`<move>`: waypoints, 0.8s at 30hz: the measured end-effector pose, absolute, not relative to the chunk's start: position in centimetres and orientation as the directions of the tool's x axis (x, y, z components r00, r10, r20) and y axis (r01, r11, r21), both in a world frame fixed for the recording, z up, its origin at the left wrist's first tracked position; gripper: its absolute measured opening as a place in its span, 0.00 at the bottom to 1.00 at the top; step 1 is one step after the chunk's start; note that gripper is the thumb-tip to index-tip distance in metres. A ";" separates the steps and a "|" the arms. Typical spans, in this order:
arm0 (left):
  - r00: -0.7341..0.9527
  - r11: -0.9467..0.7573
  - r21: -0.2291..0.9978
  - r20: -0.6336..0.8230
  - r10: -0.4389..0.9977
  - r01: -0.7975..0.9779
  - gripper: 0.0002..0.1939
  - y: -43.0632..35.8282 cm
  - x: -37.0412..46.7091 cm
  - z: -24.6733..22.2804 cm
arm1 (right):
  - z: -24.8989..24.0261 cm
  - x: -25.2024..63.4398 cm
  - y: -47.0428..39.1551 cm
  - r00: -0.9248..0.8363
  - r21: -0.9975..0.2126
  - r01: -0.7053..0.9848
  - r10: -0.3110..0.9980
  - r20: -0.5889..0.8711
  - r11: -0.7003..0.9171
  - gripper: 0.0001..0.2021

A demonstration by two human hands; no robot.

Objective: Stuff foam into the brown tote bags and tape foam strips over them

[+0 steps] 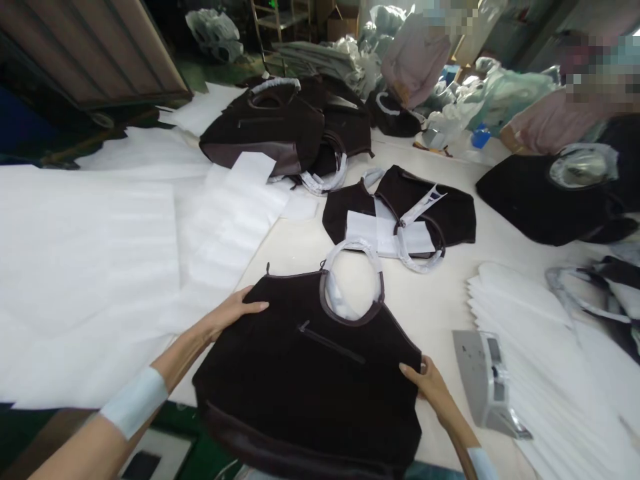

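Note:
A black handbag (300, 387) with a dark brown base lies at the table's near edge, its lower part reaching toward me. Its round handle (353, 319) is partly wrapped in white film and points away from me. A short zipper (333, 341) crosses the front panel. My left hand (233, 313) grips the bag's upper left edge, thumb on top and fingers hidden behind. At the right edge my right hand (425, 378) pinches the side, thumb on the front. Just beyond the handle lies another black bag (435, 200) with white sheets and a tag (423, 205).
White foam sheets (90, 253) cover the left side. A grey metal tape dispenser (493, 380) stands on the right beside stacked white sheets (540, 347). More dark bags (270, 123) lie at the back. Two people (417, 57) in pink sleeves work across the table (295, 250).

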State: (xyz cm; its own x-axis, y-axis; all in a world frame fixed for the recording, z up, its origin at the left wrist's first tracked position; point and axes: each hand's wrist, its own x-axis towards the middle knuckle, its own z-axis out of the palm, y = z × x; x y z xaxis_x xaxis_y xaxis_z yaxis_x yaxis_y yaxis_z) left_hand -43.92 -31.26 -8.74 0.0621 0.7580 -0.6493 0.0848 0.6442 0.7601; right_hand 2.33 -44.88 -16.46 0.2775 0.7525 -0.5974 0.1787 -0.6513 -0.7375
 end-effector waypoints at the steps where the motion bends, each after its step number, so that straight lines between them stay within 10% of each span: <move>1: 0.059 0.583 0.806 -0.590 0.806 0.100 0.40 -30.5 -43.2 -7.8 | -16.2 1.8 -45.2 0.251 -0.779 0.081 0.769 -0.588 -0.622 0.30; 12: 0.030 -0.072 0.994 0.070 0.997 0.079 0.42 -27.0 -39.7 6.6 | -5.0 2.8 -39.5 0.606 -0.994 -0.109 0.791 -0.081 -0.018 0.32; 18: 0.034 0.155 0.982 -0.160 0.987 0.109 0.40 -27.9 -44.5 2.1 | -5.5 1.5 -39.7 0.480 -0.991 -0.076 0.867 -0.136 -0.113 0.31; 24: -0.086 0.365 0.731 -0.390 0.917 0.577 0.35 -31.0 -46.2 -9.2 | -13.3 -0.3 -42.7 0.421 -0.900 0.136 0.846 -0.326 -0.414 0.25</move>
State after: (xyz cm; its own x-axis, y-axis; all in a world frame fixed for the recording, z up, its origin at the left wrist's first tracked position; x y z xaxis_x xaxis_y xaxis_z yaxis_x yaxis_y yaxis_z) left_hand -46.19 -31.05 -9.19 -0.0856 0.9168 -0.3901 0.5768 0.3649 0.7309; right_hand -0.32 -42.72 -13.32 0.4210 0.8464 -0.3262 0.1358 -0.4144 -0.8999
